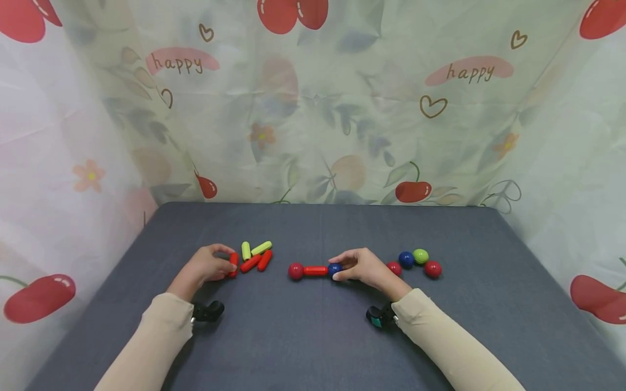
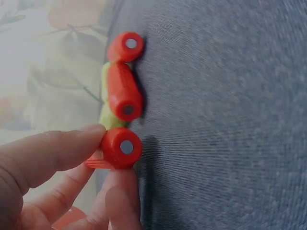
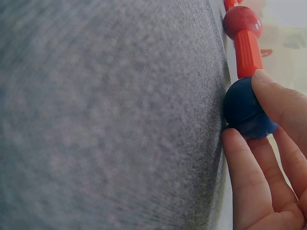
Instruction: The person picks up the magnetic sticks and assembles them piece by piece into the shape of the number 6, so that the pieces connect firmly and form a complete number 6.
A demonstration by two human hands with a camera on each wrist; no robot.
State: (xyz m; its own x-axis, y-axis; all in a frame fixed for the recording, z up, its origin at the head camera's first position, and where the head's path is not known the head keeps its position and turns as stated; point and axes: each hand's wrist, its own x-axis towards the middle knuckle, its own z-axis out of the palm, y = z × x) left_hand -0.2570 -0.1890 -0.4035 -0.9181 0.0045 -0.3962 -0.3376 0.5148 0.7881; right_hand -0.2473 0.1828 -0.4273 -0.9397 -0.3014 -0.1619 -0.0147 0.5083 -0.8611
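Note:
My left hand [image 1: 209, 264] pinches a red magnetic rod [image 2: 120, 148] between thumb and fingers; a grey metal disc shows in its end in the left wrist view. Two other red rods [image 1: 251, 263] and two yellow-green rods [image 1: 261, 248] lie just right of that hand. With thumb and fingertips, my right hand [image 1: 364, 267] grips a blue ball [image 3: 242, 105]. That ball sits at the right end of a joined row: a red rod [image 1: 315, 270] runs from it to a red ball [image 1: 295, 271] on the left.
Right of my right hand lie a blue ball [image 1: 406, 259], a green ball [image 1: 420, 256] and two red balls [image 1: 432, 269], one partly behind the wrist. Everything rests on a dark grey table [image 1: 303, 336], with a printed curtain [image 1: 318, 136] behind and at both sides.

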